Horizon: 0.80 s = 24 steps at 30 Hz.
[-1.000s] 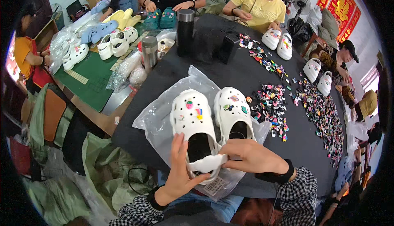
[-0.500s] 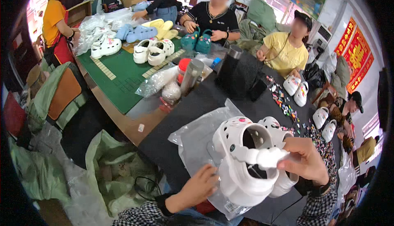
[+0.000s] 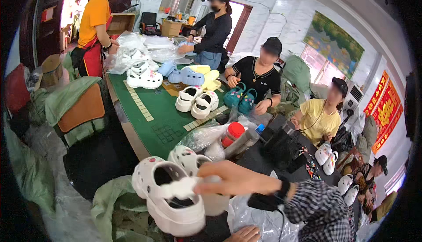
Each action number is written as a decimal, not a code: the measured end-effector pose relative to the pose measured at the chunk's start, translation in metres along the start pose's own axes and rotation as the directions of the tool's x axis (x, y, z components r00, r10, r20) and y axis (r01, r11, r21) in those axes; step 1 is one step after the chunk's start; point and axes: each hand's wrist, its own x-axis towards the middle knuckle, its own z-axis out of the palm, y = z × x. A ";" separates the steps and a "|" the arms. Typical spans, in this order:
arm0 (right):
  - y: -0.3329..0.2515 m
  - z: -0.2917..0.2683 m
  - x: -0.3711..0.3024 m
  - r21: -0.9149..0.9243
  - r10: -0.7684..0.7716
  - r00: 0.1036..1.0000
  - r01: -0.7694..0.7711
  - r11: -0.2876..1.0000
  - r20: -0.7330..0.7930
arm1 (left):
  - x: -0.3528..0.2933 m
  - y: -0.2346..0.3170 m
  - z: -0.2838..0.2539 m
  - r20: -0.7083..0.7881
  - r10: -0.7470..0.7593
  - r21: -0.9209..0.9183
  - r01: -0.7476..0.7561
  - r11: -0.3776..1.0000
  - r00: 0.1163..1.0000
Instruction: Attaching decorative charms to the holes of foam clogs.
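Note:
A pair of white clogs (image 3: pixel 176 218) with colourful charms on the toes hangs in front of me at left of centre. My right hand (image 3: pixel 233 178) is closed on their white heel straps, its forearm reaching across from the lower right. The straps and fingers are smeared by motion. At the bottom edge, my left hand (image 3: pixel 244 234) shows only in part, fingers stretched out beside a clear plastic bag (image 3: pixel 263 218) on the black tabletop. It appears to hold nothing; the rest of it is cut off.
On the green mat (image 3: pixel 165 130) stand white clogs (image 3: pixel 196 102), blue clogs (image 3: pixel 187 75) and yellow clogs (image 3: pixel 209 81). A red-lidded jar (image 3: pixel 233 133) and grey tumbler (image 3: pixel 244 143) stand nearby. A person opposite handles teal clogs (image 3: pixel 239 97). Loose charms (image 3: pixel 311 165) lie at right.
My right hand has carried the white clogs leftward, off the plastic bag. My left hand has dropped to the bottom edge. The view has swung up and left, and the person opposite has lowered one hand.

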 end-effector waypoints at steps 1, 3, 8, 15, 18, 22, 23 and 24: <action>0.012 0.005 0.028 0.016 -0.099 0.994 0.100 0.995 -0.046 | -0.001 -0.001 -0.003 -0.004 0.012 0.035 -0.012 0.999 1.000; 0.027 0.001 0.093 -0.120 -0.228 0.967 0.214 0.969 -0.113 | -0.008 0.000 0.000 0.000 -0.007 0.049 0.007 0.999 1.000; 0.084 -0.049 0.226 -0.422 -0.375 0.819 0.183 0.888 -0.434 | 0.003 -0.009 0.007 -0.119 0.109 0.116 -0.095 0.989 0.987; 0.084 -0.052 0.232 -0.443 -0.240 0.909 0.069 0.894 -0.342 | -0.017 -0.008 0.052 -0.133 -0.024 0.041 0.030 0.999 0.991; 0.081 -0.071 0.181 -0.449 -0.293 0.915 0.145 0.882 -0.279 | -0.021 -0.006 0.036 -0.208 0.056 0.191 -0.016 0.981 0.976; 0.058 -0.084 0.097 -0.396 -0.251 0.936 0.139 0.908 -0.247 | -0.011 -0.006 0.022 0.066 -0.050 0.033 0.048 0.998 0.997; 0.052 -0.084 0.073 -0.426 -0.242 0.940 0.122 0.896 -0.239 | -0.009 -0.005 0.017 0.087 -0.057 0.055 0.052 0.997 0.995; 0.038 -0.081 0.046 -0.444 -0.219 0.943 0.089 0.891 -0.251 | -0.006 -0.004 0.014 0.107 -0.052 0.070 0.044 0.997 0.993</action>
